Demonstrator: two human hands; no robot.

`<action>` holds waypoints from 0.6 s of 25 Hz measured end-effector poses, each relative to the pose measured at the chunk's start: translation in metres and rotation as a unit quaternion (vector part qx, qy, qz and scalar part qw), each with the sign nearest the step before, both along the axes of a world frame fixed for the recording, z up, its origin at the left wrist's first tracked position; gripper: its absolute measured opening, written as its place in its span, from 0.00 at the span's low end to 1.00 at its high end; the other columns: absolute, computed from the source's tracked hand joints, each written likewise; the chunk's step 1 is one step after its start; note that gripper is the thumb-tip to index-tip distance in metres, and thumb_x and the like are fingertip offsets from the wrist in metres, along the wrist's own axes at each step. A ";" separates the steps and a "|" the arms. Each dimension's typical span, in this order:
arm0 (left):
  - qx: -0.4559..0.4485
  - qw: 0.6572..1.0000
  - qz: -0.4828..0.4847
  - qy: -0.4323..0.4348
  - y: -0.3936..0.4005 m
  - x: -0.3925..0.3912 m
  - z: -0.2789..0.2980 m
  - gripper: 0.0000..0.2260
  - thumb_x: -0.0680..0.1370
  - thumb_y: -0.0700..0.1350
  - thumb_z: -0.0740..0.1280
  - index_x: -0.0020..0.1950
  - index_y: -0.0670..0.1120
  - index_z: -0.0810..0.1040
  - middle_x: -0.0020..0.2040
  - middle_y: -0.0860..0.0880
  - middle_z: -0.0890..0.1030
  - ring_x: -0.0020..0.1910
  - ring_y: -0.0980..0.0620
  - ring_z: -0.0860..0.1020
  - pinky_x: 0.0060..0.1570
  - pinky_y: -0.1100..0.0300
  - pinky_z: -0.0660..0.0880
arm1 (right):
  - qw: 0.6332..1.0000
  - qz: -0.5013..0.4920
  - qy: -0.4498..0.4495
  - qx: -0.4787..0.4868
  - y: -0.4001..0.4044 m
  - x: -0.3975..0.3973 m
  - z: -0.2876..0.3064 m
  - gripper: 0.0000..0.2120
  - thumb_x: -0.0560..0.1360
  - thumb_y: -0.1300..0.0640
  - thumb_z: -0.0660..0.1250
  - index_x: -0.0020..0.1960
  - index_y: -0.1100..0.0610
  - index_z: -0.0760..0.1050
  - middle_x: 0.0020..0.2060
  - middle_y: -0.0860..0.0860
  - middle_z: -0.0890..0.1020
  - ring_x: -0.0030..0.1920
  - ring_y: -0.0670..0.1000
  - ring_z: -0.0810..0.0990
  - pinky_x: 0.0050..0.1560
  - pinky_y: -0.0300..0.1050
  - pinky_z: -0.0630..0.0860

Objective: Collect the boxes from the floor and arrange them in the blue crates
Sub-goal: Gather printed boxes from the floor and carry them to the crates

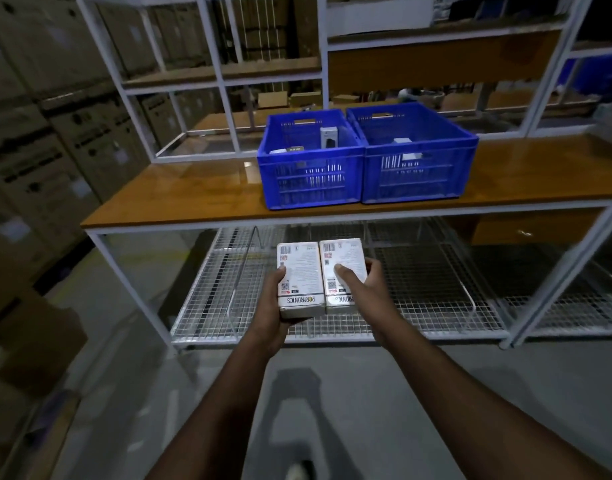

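Observation:
My left hand [275, 308] grips a white printed box [301, 271] from below, thumb on its top face. My right hand [361, 284] holds a second white box [342, 263] beside it, thumb on top. Both boxes are side by side in front of me, below the table edge. Two blue crates stand on the wooden tabletop: the left crate [309, 181] holds a few small boxes, one upright [328, 137]; the right crate [417, 174] shows white boxes [411, 156] inside.
The wooden tabletop [179, 195] sits on a white metal frame, with a wire-mesh lower shelf [436, 289] beneath. Stacked cardboard cartons [37, 150] line the left wall. White shelving stands behind the table. Grey floor [141, 393] lies under my arms.

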State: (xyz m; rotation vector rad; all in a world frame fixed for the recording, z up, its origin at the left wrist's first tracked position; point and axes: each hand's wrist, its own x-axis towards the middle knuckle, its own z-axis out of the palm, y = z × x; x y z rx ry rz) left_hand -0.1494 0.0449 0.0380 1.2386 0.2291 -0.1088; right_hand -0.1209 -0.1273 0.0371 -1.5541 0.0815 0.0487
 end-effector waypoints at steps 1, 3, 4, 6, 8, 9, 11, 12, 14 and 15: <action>-0.007 1.000 0.001 0.001 0.008 0.023 0.001 0.19 0.83 0.57 0.56 0.61 0.49 0.81 0.54 0.42 0.86 0.51 0.43 0.83 0.59 0.42 0.75 | 1.000 -0.003 -0.001 -0.001 0.008 0.022 0.003 0.24 0.73 0.44 0.72 0.62 0.48 0.65 0.63 0.52 0.76 0.58 0.50 0.79 0.56 0.50 0.77; -0.019 1.000 -0.010 0.004 0.023 0.069 0.007 0.20 0.83 0.56 0.55 0.63 0.47 0.80 0.55 0.41 0.85 0.51 0.43 0.83 0.57 0.42 0.76 | 1.000 -0.016 -0.001 -0.011 0.024 0.065 0.011 0.23 0.74 0.47 0.71 0.63 0.49 0.64 0.63 0.52 0.74 0.58 0.51 0.78 0.55 0.47 0.75; -0.020 1.000 -0.022 0.007 0.031 0.092 0.011 0.21 0.83 0.55 0.55 0.65 0.46 0.79 0.56 0.41 0.85 0.51 0.43 0.84 0.55 0.42 0.77 | 0.999 -0.029 -0.002 -0.019 0.031 0.085 0.017 0.23 0.74 0.49 0.71 0.64 0.49 0.64 0.64 0.53 0.73 0.59 0.51 0.77 0.55 0.47 0.75; -0.025 0.999 -0.040 0.000 0.045 0.140 0.024 0.21 0.83 0.55 0.55 0.65 0.45 0.78 0.55 0.42 0.86 0.49 0.44 0.85 0.51 0.46 0.78 | 0.998 -0.052 -0.016 -0.029 0.043 0.126 0.030 0.23 0.73 0.52 0.71 0.64 0.50 0.65 0.64 0.54 0.71 0.59 0.53 0.76 0.58 0.52 0.76; -0.028 0.998 -0.049 -0.016 0.055 0.187 0.041 0.19 0.83 0.54 0.56 0.65 0.45 0.78 0.56 0.42 0.85 0.51 0.44 0.85 0.51 0.47 0.79 | 0.997 -0.069 -0.027 -0.031 0.050 0.165 0.042 0.24 0.69 0.52 0.70 0.62 0.48 0.64 0.64 0.55 0.70 0.60 0.54 0.75 0.61 0.58 0.76; -0.030 0.998 -0.056 -0.025 0.057 0.207 0.049 0.19 0.83 0.54 0.56 0.66 0.46 0.77 0.58 0.41 0.84 0.54 0.43 0.84 0.53 0.46 0.79 | 0.996 -0.080 -0.029 -0.032 0.052 0.182 0.048 0.24 0.69 0.52 0.70 0.62 0.48 0.64 0.65 0.55 0.69 0.61 0.54 0.75 0.62 0.59 0.75; -0.023 0.996 -0.070 -0.041 0.058 0.243 0.062 0.18 0.84 0.55 0.57 0.67 0.47 0.77 0.61 0.41 0.83 0.58 0.41 0.82 0.56 0.45 0.79 | 0.993 -0.104 -0.039 -0.035 0.052 0.214 0.059 0.23 0.72 0.56 0.70 0.63 0.49 0.64 0.65 0.55 0.68 0.62 0.54 0.73 0.63 0.57 0.74; -0.019 0.996 -0.075 -0.048 0.057 0.261 0.068 0.18 0.84 0.55 0.57 0.65 0.48 0.78 0.60 0.42 0.84 0.58 0.42 0.83 0.55 0.45 0.79 | 0.992 -0.113 -0.047 -0.041 0.051 0.230 0.065 0.24 0.73 0.57 0.70 0.65 0.51 0.65 0.65 0.55 0.67 0.62 0.54 0.72 0.63 0.57 0.73; -0.018 0.995 -0.074 -0.063 0.055 0.300 0.082 0.17 0.84 0.56 0.57 0.62 0.50 0.79 0.58 0.44 0.85 0.55 0.45 0.84 0.53 0.45 0.80 | 0.990 -0.115 -0.066 -0.046 0.047 0.269 0.080 0.25 0.74 0.55 0.70 0.68 0.53 0.65 0.66 0.54 0.67 0.61 0.53 0.72 0.63 0.56 0.73; -0.015 0.995 -0.070 -0.073 0.053 0.318 0.091 0.17 0.83 0.57 0.57 0.62 0.51 0.79 0.57 0.45 0.85 0.54 0.45 0.84 0.52 0.44 0.80 | 0.990 -0.108 -0.078 -0.043 0.045 0.289 0.087 0.25 0.74 0.54 0.70 0.68 0.53 0.65 0.66 0.54 0.67 0.61 0.53 0.72 0.62 0.55 0.73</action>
